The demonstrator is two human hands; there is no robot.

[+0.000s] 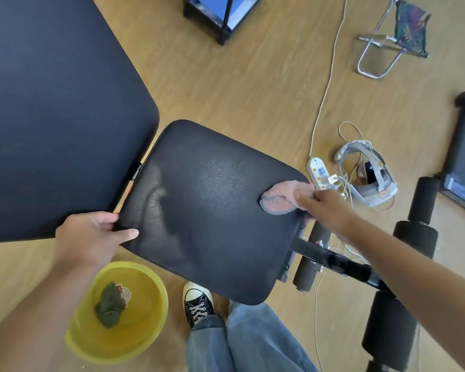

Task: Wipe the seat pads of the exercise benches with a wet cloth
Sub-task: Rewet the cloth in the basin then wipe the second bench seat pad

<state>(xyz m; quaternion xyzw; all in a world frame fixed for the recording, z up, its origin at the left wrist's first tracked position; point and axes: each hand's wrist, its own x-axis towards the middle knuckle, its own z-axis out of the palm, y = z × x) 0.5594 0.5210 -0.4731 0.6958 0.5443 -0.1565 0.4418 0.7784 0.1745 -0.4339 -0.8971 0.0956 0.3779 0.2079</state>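
Note:
The black seat pad (212, 210) of an exercise bench fills the middle of the head view, with damp streaks on its left half. A larger black back pad (51, 116) lies up and to the left. My right hand (325, 208) presses a pink cloth (279, 197) onto the seat pad's right edge. My left hand (91, 237) grips the pad's near-left corner, thumb on top.
A yellow basin (145, 331) with water and a green cloth (110, 304) stands on the wooden floor below the seat. Foam rollers (414, 237) and the bench frame (341, 264) lie to the right. A power strip (318, 173), cables, a headset (371, 178) and a folding stool (403, 33) sit beyond.

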